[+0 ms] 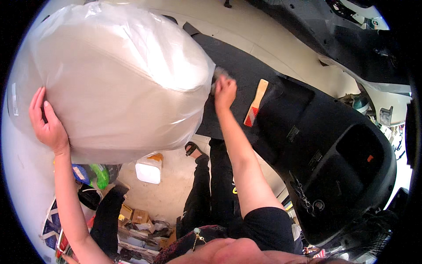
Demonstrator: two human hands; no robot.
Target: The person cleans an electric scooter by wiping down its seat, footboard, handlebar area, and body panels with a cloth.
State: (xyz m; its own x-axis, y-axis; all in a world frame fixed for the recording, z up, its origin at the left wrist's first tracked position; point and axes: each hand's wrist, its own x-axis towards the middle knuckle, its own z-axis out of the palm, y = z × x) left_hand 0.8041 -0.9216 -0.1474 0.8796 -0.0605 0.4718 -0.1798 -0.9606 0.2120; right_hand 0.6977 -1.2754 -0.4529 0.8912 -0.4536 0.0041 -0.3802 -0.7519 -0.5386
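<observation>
My left hand [49, 125] lies with fingers spread against the left side of a large beige padded piece [108, 85]. A stitched seam runs across the padding under a clear plastic cover [178, 59]. At the cover's right edge, my right hand [226, 90] is closed around a blurred grey wad [221, 72], over a black felt-faced moulded panel [227, 56]. The wad's exact kind is unclear. To the right of that hand, a wooden-handled brush [256, 103] with red and pale bristles rests on the panel.
A key ring with a chain [306, 203] lies on the panel's lower right part. Another black moulded part [316, 36] is at the upper right. Below the padding, a white plastic container [148, 173], bagged items [99, 176] and cardboard boxes [140, 216] sit near the floor.
</observation>
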